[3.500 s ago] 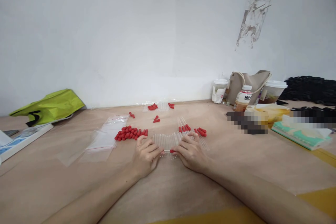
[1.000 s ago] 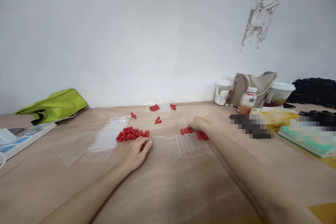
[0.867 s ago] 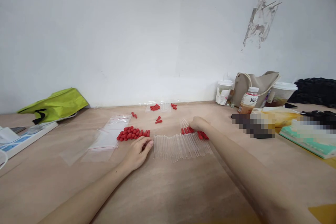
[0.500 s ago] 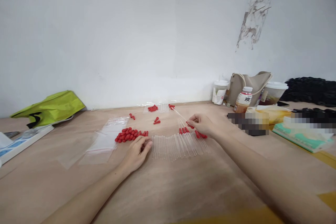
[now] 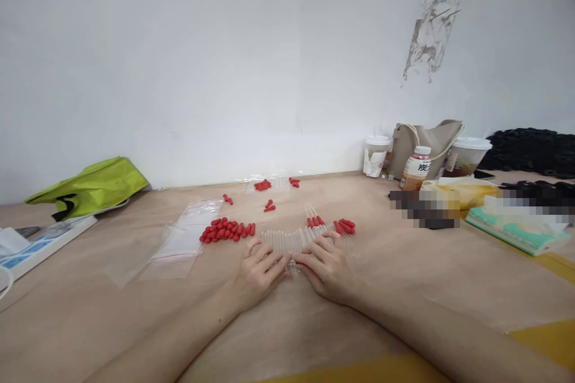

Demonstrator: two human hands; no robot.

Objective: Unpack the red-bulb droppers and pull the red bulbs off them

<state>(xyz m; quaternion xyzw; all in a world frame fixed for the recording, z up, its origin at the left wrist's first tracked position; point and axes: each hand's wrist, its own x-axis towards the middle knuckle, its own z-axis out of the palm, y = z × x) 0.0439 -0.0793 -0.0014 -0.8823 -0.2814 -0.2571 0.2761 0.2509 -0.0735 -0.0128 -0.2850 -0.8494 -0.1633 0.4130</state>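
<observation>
A row of thin clear glass dropper tubes (image 5: 279,240) lies side by side on the table. At the row's near edge, my left hand (image 5: 263,269) has its fingers bent and closed at a tube end; the exact grip is partly hidden. Almost touching it, my right hand (image 5: 327,266) pinches a small red rubber bulb (image 5: 297,262), mostly covered by its fingers. Left of the row sits a pile of red bulbs (image 5: 222,230). Droppers with red bulbs (image 5: 315,221) point away behind the row, and more red bulbs (image 5: 345,227) are at its right end.
Clear zip bags (image 5: 184,233) lie left of the bulb pile. Further left are a power strip (image 5: 49,245) and a lime-green bag (image 5: 94,182). To the right stand a bottle (image 5: 415,170), cups (image 5: 376,155), a beige bag (image 5: 426,143) and a tissue pack (image 5: 512,230).
My right hand has come back from behind the row to its near edge, bringing the red bulb. My left hand has slid right and nearer, so both hands now meet.
</observation>
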